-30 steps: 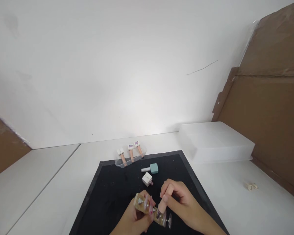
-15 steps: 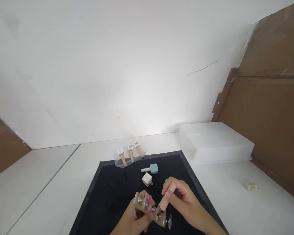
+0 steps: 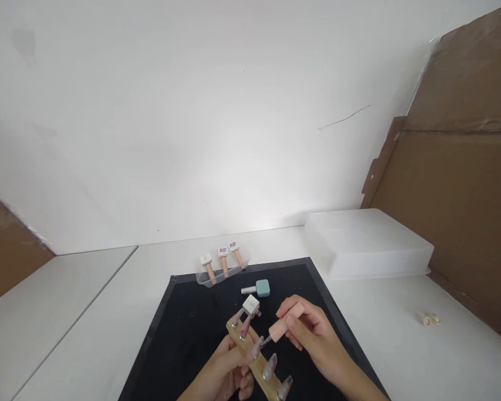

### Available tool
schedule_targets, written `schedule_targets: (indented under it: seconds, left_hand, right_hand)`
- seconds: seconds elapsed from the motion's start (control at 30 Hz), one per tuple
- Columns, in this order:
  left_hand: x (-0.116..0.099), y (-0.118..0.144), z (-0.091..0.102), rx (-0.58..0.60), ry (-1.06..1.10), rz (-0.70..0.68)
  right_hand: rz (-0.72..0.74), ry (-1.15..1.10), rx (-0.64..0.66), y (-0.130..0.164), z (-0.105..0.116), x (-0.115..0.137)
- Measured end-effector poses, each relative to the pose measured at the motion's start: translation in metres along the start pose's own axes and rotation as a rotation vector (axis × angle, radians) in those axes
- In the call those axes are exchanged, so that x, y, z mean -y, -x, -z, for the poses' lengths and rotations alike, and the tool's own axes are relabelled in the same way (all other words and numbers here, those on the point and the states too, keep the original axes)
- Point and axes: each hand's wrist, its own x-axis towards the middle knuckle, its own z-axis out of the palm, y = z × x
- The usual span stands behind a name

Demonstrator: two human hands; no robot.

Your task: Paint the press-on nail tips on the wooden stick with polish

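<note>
L hand (image 3: 225, 370) grips nail holder (image 3: 256, 359); R hand (image 3: 313, 337) holds brush cap (image 3: 286, 322).

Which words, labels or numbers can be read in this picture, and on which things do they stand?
None can be read.
Three bottle caps in the clear tray: purple marks, too small to read.
White square bottle: tiny dark mark, too blurred to read.
Teal bottle: no text visible.

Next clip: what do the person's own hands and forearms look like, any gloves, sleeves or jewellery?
Both hands are bare: the left hand and right hand show no gloves, rings or watch. The forearms are uncovered as far as the frame edge, with no sleeve in view.
</note>
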Motion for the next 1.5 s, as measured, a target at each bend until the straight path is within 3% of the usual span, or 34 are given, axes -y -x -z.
schedule_targets:
  seconds: [0.3,0.53,0.77,1.03,1.37,1.5]
  left_hand:
    - [0.000,-0.002,0.001,0.036,0.072,0.083]
    - [0.007,-0.004,0.007,-0.007,0.128,0.103]
    - [0.001,-0.001,0.008,0.044,0.106,0.124]
    - [0.002,-0.006,0.007,0.032,0.114,0.126]
    - [0.007,-0.006,0.012,0.067,0.095,0.109]
    - [0.005,-0.007,0.011,0.053,0.086,0.108]
  right_hand:
    - [-0.038,0.063,0.042,0.000,-0.007,0.009]
    - [-0.042,0.082,-0.009,-0.002,-0.006,0.009]
    - [-0.035,0.048,-0.115,-0.004,-0.001,-0.001]
    - [-0.022,0.029,0.078,0.001,-0.005,0.007]
    - [-0.047,0.046,-0.137,-0.003,-0.004,-0.003]
    - [-0.020,0.019,-0.048,-0.001,-0.002,-0.004]
